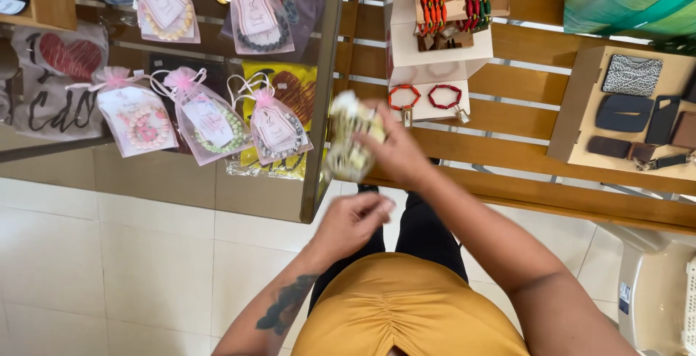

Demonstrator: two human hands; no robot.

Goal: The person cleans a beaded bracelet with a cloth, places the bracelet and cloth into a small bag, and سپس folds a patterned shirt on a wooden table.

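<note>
My right hand (397,151) is raised in front of me and grips a small crumpled pale bundle (349,138) with yellow and dark markings, just off the edge of the glass shelf (322,109). My left hand (351,220) hovers lower, below the bundle, with its fingers curled loosely; whether it pinches anything is too blurred to tell. Several pink organza pouches (206,120) with tags and bead bracelets lie on the glass to the left of the bundle.
A wooden slatted table (522,80) carries white stepped stands with red and orange bracelets (424,96), and a tan board with dark wallets (627,113). A white plastic chair (656,283) stands at the lower right. Pale tiled floor (109,269) lies below.
</note>
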